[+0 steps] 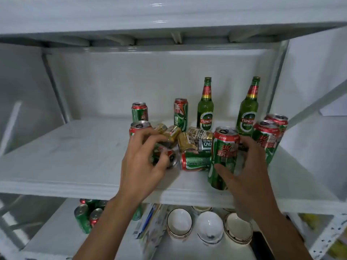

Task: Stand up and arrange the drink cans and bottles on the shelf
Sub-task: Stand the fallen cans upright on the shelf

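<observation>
On the white shelf (65, 156) two green beer bottles (205, 109) (247, 113) stand upright at the back. Several green-and-red cans stand around them, among them a tall can (180, 113) and a short can (139, 111). In the middle lies a heap of toppled cans, gold (171, 133) and green (196, 162). My left hand (142, 166) grips a lying green can (170, 156) at the heap's left. My right hand (249, 169) holds an upright tall green can (224, 156) near the shelf's front edge.
The left half of the shelf is bare. Another shelf board (169, 14) hangs close above. Below, a lower shelf carries more green cans (84, 216), a carton (150, 228) and three white bowls (209, 226). A metal upright (54, 85) stands at the back left.
</observation>
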The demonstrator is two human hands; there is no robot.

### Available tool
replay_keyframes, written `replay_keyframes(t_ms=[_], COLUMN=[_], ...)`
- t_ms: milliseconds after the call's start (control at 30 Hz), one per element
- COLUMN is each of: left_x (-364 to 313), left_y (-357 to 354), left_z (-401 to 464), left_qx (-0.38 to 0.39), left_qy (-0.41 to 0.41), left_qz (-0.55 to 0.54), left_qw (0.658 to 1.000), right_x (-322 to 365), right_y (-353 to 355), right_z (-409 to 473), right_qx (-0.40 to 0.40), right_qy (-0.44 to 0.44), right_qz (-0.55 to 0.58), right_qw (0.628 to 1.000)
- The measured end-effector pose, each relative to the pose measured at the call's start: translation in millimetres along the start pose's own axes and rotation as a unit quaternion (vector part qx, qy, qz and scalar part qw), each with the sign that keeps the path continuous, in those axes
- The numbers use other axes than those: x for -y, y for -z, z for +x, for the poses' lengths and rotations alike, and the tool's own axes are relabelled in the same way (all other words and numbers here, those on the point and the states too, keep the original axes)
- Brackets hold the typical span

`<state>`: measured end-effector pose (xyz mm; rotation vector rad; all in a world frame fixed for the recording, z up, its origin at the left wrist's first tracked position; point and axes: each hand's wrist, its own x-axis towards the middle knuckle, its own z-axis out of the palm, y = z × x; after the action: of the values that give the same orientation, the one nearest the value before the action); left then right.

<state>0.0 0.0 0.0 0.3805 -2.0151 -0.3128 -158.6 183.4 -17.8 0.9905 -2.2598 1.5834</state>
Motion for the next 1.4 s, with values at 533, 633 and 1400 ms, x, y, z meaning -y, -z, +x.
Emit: replay_keyframes(t_ms=[533, 633, 1400], left_x=[44.9, 50.9, 61.5], left_y=[-17.9, -17.5, 18.8], left_z=[21.8, 18.4, 31.9], left_qx=[-0.073, -0.055, 0.003], left_qy=[0.100, 0.109, -0.122], left_qz=[0.023, 0.023, 0.098], left_qw=[0.992, 0.992, 0.988], right_x=[-7.8, -5.6, 4.5], right_y=[-11.5, -7.4, -3.2], right_z=[18.7, 20.4, 15.5], right_qx=[0.052, 0.047, -0.031], right_qy=[-0.088, -0.081, -0.103], right_qz=[0.101, 0.064, -0.019], right_qw=[0.990, 0.994, 0.994])
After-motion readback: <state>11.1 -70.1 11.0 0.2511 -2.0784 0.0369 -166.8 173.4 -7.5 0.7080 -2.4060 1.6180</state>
